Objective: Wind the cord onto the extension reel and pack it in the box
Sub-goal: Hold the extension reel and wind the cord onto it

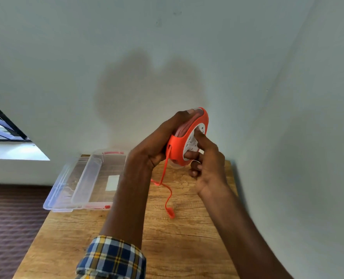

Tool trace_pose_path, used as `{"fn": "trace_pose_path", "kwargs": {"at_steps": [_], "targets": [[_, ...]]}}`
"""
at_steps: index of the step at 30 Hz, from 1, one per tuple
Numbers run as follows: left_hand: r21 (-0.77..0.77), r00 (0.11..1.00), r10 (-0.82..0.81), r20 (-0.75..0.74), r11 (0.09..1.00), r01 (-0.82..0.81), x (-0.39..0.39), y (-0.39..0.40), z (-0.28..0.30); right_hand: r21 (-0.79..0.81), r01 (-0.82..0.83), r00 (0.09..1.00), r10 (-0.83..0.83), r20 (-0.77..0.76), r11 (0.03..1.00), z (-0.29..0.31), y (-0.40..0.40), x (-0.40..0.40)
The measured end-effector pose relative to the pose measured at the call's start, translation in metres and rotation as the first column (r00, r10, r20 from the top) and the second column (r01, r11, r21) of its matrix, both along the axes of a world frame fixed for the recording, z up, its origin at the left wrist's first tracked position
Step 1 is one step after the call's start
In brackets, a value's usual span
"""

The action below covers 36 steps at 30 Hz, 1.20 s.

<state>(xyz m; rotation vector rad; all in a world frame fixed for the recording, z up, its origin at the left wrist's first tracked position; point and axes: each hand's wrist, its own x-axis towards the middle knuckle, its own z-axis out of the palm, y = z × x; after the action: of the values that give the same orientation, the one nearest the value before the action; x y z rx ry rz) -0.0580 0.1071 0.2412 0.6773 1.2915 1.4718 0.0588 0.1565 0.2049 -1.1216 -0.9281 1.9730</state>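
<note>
The extension reel (189, 135), an orange round case with a white socket face, was held up in the air at the centre of the frame, above the far end of the wooden table (187, 248) and in front of the pale wall (167, 47). It stood tilted on edge, its white face turned toward the right of the frame. Coils of orange cord showed in the slot along its upper left rim.

The left hand (157, 146) gripped the reel from the left, fingers curled round the rim and back, one fingertip reaching its top edge. The right hand (205, 164) was at the white face: its forefinger stretched out with the tip pressed on the face, the thumb touched the lower part of the face, and the other fingers were curled below the reel, holding nothing that could be seen.

The loose cord (166, 174) hung from the lower left of the case, dropped in a bend to the table and ended in an orange plug (170, 212) lying on the wood below the reel.

Left of centre, a clear plastic box (98, 178) with red latches lay on the table's far left corner, its lid (66, 188) just beside it, overhanging the table edge. A plaid sleeve (112, 258) covered the left forearm at the bottom of the frame. A window (3, 127) showed at the left edge, with dark patterned floor (9, 228) beneath.
</note>
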Motion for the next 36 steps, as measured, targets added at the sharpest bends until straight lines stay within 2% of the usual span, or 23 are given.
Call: {"fn": "trace_pose_path", "kwargs": {"at_steps": [2,3,5,6,8,10,12,14,17,23,29,31,34,36], "targets": [[-0.030,0.999,-0.046,-0.007,0.998,0.046,0.002,-0.001,0.003,-0.049,-0.053,0.998,0.052,-0.031,0.997,0.000,0.002,0.004],[-0.036,0.998,-0.054,-0.009,0.998,0.054,0.002,-0.001,0.003,-0.011,-0.071,0.997,0.071,-0.027,0.997,0.000,0.002,0.006],[-0.009,0.999,-0.031,0.018,0.999,0.031,0.000,-0.001,0.002,0.243,-0.060,0.995,0.038,0.096,0.968,-0.001,0.003,0.010],[0.016,0.998,-0.008,0.055,1.000,0.007,-0.001,-0.001,0.002,0.430,-0.055,0.982,-0.028,0.185,0.901,-0.004,0.005,0.012],[0.045,0.990,0.030,0.137,0.998,-0.037,-0.004,-0.001,0.000,0.744,-0.121,0.939,-0.167,0.300,0.657,-0.013,0.014,0.017],[0.068,0.979,0.040,0.199,0.996,-0.055,-0.008,-0.001,-0.001,0.868,-0.250,0.912,-0.196,0.359,0.429,-0.020,0.027,0.020],[0.073,0.974,0.039,0.221,0.996,-0.057,-0.014,-0.001,-0.003,0.896,-0.354,0.892,-0.189,0.410,0.268,-0.026,0.039,0.023],[0.064,0.972,0.040,0.233,0.996,-0.056,-0.016,-0.004,-0.002,0.895,-0.420,0.887,-0.141,0.440,0.153,-0.028,0.045,0.027],[0.041,0.966,0.034,0.258,0.998,-0.046,-0.017,-0.010,-0.001,0.884,-0.458,0.885,-0.050,0.463,0.089,-0.028,0.046,0.031],[0.043,0.961,0.011,0.276,0.999,-0.024,-0.024,-0.015,-0.005,0.862,-0.499,0.867,-0.043,0.497,-0.088,-0.027,0.050,0.032],[0.085,0.958,-0.052,0.282,0.996,0.029,-0.030,-0.018,-0.007,0.739,-0.490,0.847,-0.054,0.529,-0.462,0.003,0.068,0.028],[0.083,0.953,-0.056,0.297,0.996,0.033,-0.032,-0.018,-0.007,0.710,-0.495,0.831,-0.035,0.555,-0.500,0.009,0.077,0.024],[0.089,0.947,-0.054,0.317,0.996,0.027,-0.036,-0.019,-0.010,0.739,-0.509,0.821,0.010,0.571,-0.441,0.008,0.081,0.016],[0.072,0.947,-0.050,0.316,0.997,0.029,-0.039,-0.020,-0.014,0.729,-0.524,0.815,-0.009,0.579,-0.440,0.005,0.085,0.013]]}}
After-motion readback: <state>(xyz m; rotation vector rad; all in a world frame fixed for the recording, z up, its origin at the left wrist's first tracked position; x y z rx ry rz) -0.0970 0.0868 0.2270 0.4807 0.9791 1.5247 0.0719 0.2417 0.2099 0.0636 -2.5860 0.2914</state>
